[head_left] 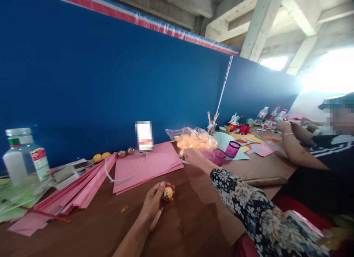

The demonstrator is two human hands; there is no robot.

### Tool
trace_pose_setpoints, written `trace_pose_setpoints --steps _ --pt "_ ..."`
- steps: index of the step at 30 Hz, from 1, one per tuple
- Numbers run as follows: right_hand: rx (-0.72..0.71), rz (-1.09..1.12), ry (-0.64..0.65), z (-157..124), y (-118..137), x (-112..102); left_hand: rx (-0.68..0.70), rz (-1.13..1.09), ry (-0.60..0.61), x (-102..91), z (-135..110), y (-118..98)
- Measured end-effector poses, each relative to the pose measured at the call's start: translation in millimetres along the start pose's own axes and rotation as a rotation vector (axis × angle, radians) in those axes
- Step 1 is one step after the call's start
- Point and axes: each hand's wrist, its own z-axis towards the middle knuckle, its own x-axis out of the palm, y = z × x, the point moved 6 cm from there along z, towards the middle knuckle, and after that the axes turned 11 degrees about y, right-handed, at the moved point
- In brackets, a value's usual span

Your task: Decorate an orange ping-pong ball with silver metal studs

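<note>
"Floral sleeve right up close, leading to my right hand!"

"Pinching anything?"

"Can't tell: it's over at the near edge of a clear bag, one bag, with orange pieces too many to count."

"And the left?"

"Left hand pinching one yellow ball with dark markings, just above the brown tabletop!"

"Any others?"

"Two plain yellow balls at the back, then two shiny dark balls by the pink sheets."

"Containers?"

"One holder of thin sticks, one red cup full of pens, three bottles beyond!"
</note>
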Motion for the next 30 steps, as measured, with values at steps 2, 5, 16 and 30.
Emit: trace_pose_setpoints --steps 2,5,16,30 --pt "-0.008 0.026 -0.035 -2.1 -0.7 -2.6 0.005 0.002 -0.009 -0.1 -0.1 -0.2" --pt "-0.019 0.082 -0.104 -8.2 -2.0 -7.8 0.01 -0.011 -0.005 -3.2 1.6 1.8" --pt "-0.424 0.683 -0.46 -86.1 82.7 24.1 0.059 -0.079 -0.088 -13.1 0.7 -0.4" --pt "-0.527 0.534 -0.477 -94.8 90.8 36.3 0.071 0.146 -0.037 -15.1 2.0 -3.7"
